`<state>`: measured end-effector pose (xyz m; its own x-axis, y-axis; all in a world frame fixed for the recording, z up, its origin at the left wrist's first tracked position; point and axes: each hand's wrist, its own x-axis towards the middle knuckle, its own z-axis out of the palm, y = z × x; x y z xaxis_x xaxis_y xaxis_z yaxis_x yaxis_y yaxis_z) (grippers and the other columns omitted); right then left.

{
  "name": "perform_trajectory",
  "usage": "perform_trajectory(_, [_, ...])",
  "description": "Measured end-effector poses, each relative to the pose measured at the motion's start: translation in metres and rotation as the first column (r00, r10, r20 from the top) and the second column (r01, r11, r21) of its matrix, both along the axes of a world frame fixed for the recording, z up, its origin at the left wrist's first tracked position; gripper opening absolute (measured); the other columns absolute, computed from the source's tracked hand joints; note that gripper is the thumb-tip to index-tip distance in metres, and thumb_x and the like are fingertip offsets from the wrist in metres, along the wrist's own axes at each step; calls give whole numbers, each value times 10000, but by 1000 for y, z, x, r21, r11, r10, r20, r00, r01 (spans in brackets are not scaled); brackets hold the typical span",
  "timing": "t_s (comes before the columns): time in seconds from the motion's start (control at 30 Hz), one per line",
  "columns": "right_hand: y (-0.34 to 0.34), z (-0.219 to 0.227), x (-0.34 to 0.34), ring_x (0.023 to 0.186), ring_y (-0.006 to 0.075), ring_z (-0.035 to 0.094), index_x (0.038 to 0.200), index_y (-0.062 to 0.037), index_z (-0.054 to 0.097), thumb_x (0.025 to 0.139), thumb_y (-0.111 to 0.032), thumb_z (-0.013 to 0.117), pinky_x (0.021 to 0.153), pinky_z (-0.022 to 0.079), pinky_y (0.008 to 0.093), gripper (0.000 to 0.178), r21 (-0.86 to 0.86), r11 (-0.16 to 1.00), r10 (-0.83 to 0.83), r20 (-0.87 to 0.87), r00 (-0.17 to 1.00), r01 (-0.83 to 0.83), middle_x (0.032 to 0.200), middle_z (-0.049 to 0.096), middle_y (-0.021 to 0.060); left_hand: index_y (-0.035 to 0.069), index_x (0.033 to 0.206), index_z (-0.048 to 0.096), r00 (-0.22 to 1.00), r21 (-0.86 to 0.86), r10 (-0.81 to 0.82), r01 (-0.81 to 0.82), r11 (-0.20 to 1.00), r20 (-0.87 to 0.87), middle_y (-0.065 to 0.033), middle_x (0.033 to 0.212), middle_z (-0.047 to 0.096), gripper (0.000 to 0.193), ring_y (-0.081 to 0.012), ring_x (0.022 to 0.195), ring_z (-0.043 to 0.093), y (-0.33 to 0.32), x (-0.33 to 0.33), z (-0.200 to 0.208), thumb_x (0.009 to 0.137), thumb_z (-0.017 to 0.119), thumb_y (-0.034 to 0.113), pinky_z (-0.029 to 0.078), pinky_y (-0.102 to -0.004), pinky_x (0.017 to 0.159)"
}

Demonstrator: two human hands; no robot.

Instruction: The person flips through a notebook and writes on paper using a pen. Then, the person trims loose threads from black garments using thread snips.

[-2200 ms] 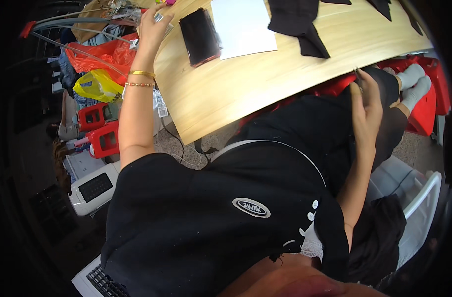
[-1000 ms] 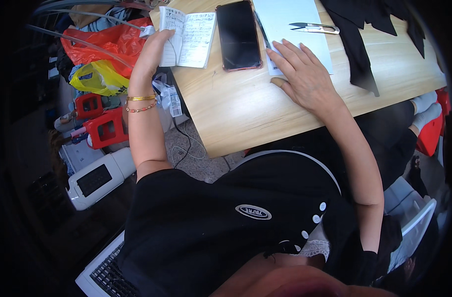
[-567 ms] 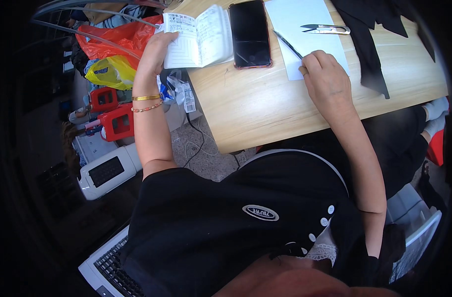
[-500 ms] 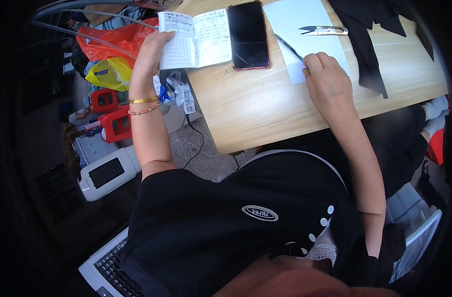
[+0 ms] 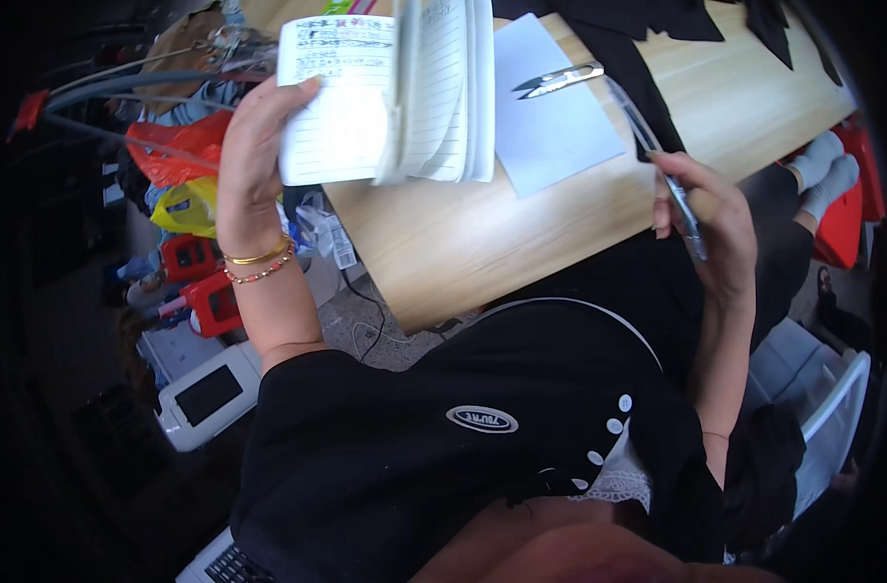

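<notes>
My left hand (image 5: 251,146) grips the left edge of a small open notebook (image 5: 337,136), its thumb lying on a page with handwriting at the top. The notebook is raised above the table, and some of its pages stand up, blurred, near the fold. To the right, my right hand (image 5: 720,219) has its fingers closed around a slim pen (image 5: 675,187), held slantwise past the table's near edge. Between the two hands lies a white sheet of paper (image 5: 550,146). A pair of thread snips (image 5: 560,81) rests on that sheet.
Black fabric pieces (image 5: 638,107) lie across the far side of the wooden table (image 5: 414,262). Left of the table are red and yellow plastic bags (image 5: 186,206), red stools (image 5: 213,303) and a cable on the floor. A clear plastic bin (image 5: 822,398) stands at my right.
The notebook has been lifted nearer to me, with pages now standing up; the phone beside it is no longer visible. My right hand has moved right, off the paper, with the pen.
</notes>
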<state>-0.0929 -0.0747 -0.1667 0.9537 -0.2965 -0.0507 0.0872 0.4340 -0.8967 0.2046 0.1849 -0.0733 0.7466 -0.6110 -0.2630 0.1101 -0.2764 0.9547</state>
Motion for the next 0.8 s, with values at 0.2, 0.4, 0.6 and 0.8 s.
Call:
perform_trajectory(0.2, [-26,-21,-42,883,174,573,1375,33,405,800,-348,745,756,466,255,769,263,960,-189,361,913,95,1016,503,112,-84,1135,594,944,-132,-159,125,983,-289,-145,1034,677,309,-176,874,673,-51,-55,-61,917,548,130,536,-279,783])
perform_trajectory(0.4, [-35,-20,-55,702,95,446,1088,-29,605,1003,-225,493,632,369,234,241,54,901,-425,295,855,430,833,495,23,-110,1176,566,930,-228,-82,-2,974,-359,-170,1114,649,331,-208,965,650,-75,-100,-99,928,530,107,504,-283,850])
perform_trajectory(0.6, [-16,-6,-49,813,135,544,1033,16,627,961,-112,529,732,436,252,177,-715,481,-544,211,812,507,939,571,71,-107,1186,559,951,-273,-7,-82,959,-309,-160,1130,644,325,-193,995,631,-92,-119,-116,931,528,92,481,-284,877])
perform_trajectory(0.8, [15,-18,-13,614,133,574,1213,-28,618,829,-76,668,535,453,216,391,-893,246,-417,255,872,378,940,603,109,-75,1288,478,986,-285,-59,12,958,-157,-159,1194,606,378,-179,1078,584,-93,-123,-126,940,518,69,449,-284,927])
